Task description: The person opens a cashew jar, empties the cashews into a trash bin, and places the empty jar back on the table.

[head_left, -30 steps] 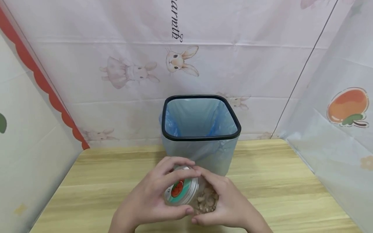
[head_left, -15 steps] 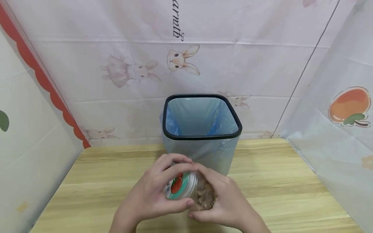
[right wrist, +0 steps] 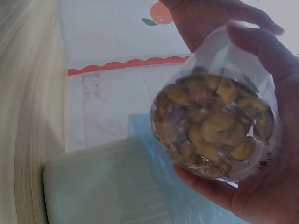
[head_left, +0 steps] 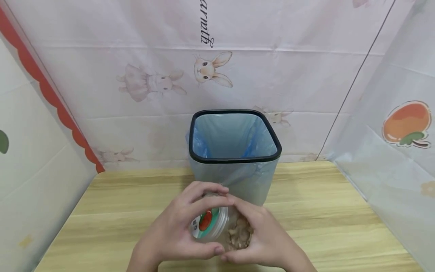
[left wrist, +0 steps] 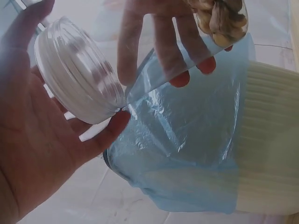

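Tilted on its side between both hands is a clear plastic jar (right wrist: 210, 126) with brown, nut-like pieces (head_left: 240, 233) in its bottom. Its clear lid (head_left: 208, 223), printed green with a red fruit, faces left. My left hand (head_left: 173, 226) grips the lid, fingers over the top and thumb underneath. The left wrist view shows the lid's ribbed side (left wrist: 77, 70) within that hand's curve. My right hand (head_left: 268, 236) holds the jar's body near the bottom; its fingers (left wrist: 170, 56) show through the plastic. The fingertips of both hands meet above the jar.
Just behind the hands a pale bin (head_left: 234, 177) with a black rim stands on the wooden table (head_left: 136, 196). A blue bag (left wrist: 182, 126) lines it and hangs over its outside. Cloth walls (head_left: 153, 132) with printed rabbits and fruit enclose the table.
The lid's print has turned slightly, and small dark marks now show at its left edge. Both hands rose a little, then came back down, keeping their holds. The bin has not moved.
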Demonstrator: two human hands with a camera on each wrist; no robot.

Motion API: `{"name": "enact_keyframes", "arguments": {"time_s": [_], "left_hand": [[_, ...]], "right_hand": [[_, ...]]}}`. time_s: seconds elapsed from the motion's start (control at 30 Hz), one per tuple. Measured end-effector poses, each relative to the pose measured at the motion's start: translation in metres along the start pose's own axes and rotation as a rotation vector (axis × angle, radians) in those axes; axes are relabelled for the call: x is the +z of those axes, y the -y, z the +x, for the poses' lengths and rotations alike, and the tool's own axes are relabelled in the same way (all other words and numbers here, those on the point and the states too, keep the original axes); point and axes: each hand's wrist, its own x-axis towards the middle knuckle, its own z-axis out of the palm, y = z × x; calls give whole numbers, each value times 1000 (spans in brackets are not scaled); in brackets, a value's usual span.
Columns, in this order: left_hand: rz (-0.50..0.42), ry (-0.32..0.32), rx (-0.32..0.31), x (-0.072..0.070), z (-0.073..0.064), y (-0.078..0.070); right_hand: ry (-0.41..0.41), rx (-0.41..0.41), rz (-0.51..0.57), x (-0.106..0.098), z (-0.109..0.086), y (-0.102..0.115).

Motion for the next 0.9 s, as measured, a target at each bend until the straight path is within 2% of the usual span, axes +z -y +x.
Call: {"name": "enact_keyframes", "arguments": {"time_s": [0.07,0.17,0.33,0.47,0.67,0.9], "left_hand": [[-32,-8,51,1,1,-1],[-47,-29,105,2,3,-2],[-29,-54,128,4,6,-1],[3,-58,89,4,5,0],[63,-48,-12,3,3,1],[81,-26,-75,4,0,2]], "right_hand": [[21,-14,62,-1,0,0],[34,-12,101,-1,0,1],[30,-12,78,-1,0,1],[7,-1,8,-1,0,0],[-32,15,-127,1,0,-2],[-32,21,-150,1,-2,-4]]}}
